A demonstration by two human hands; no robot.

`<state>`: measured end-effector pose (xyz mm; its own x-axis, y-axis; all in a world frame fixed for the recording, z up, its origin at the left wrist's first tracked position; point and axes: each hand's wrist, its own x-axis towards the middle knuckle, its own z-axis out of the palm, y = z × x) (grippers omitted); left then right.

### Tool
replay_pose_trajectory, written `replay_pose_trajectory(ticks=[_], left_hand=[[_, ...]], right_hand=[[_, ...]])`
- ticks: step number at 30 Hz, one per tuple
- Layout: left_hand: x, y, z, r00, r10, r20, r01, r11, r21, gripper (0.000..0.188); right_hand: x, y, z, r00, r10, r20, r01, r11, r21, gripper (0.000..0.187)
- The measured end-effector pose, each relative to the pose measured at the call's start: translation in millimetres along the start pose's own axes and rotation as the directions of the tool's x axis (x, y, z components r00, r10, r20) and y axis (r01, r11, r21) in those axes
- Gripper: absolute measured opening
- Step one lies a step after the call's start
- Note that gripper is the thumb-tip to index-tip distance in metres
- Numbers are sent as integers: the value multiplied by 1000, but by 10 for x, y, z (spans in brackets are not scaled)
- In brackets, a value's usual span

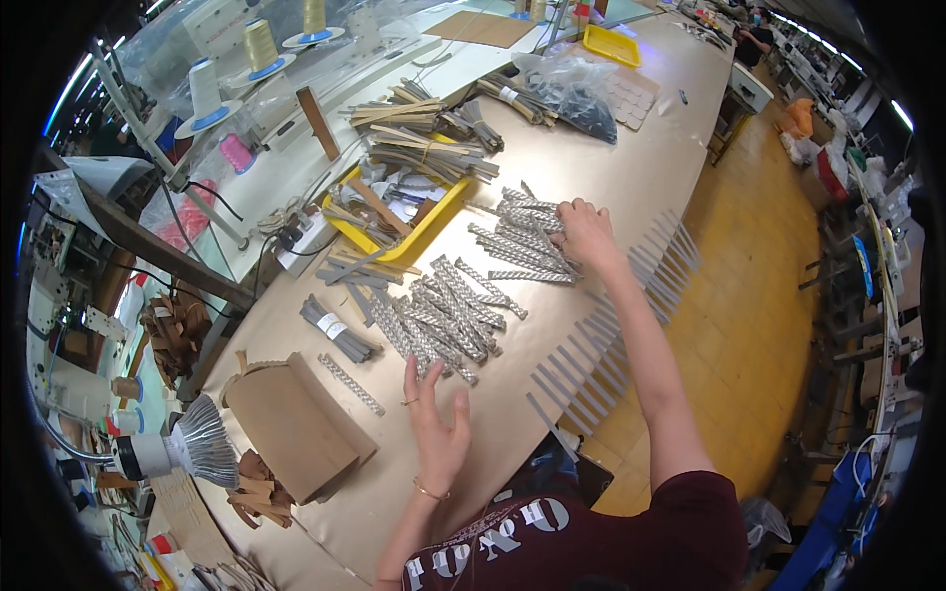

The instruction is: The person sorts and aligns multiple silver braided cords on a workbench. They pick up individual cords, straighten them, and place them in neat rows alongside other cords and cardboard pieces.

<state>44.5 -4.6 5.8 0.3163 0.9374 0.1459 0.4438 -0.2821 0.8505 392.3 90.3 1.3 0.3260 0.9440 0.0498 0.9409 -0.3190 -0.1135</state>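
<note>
At the far left of the frame, a lamp with a ribbed metal shade (202, 445) sat at the desk's (631, 163) left edge, with a folded brown cardboard piece (296, 424) just to its right. A single patterned grey strip (350, 383) lay alone beside the cardboard, and a banded bundle of dark strips (338, 330) rested above it.

In the lower centre, the left hand (437, 424) hovered flat with fingers spread, its grip released and holding nothing, just below a loose pile of patterned grey strips (443, 315). Bare desk surface lay around the hand on both sides, leaving open room toward the near edge.

In the upper centre, a yellow tray (439, 212) held mixed strips and scraps. To its right, a second pile of patterned strips (522, 236) spread out, and the right hand (583, 231) rested on its right end, fingers curled onto the strips; whether the grip actually grasped one could not be told.

Right of that, a row of plain grey strips (616, 335) hung over the desk's right edge like comb teeth, above the yellow floor (749, 295). Far up the desk sat a clear bag of dark pieces (576, 94).
</note>
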Motion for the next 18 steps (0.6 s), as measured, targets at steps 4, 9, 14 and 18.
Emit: replay_pose_trajectory(ticks=[4, 9, 14, 18], left_hand=[[-62, -17, 4, 999, 21, 49, -20, 1000, -15, 38], [-95, -26, -6, 997, 12, 81, -10, 1000, -23, 36], [-91, -19, -47, 996, 6, 84, -3, 999, -40, 35], [-58, -2, -74, 996, 8, 88, -3, 998, -63, 33]], right_hand=[[29, -38, 50, 1000, -1, 30, 4, 997, -74, 28], [14, 6, 8, 1000, 5, 7, -4, 990, -140, 26], [-57, 82, -60, 999, 45, -27, -48, 994, -98, 19], [-60, 129, -123, 996, 72, -58, -77, 993, -89, 13]])
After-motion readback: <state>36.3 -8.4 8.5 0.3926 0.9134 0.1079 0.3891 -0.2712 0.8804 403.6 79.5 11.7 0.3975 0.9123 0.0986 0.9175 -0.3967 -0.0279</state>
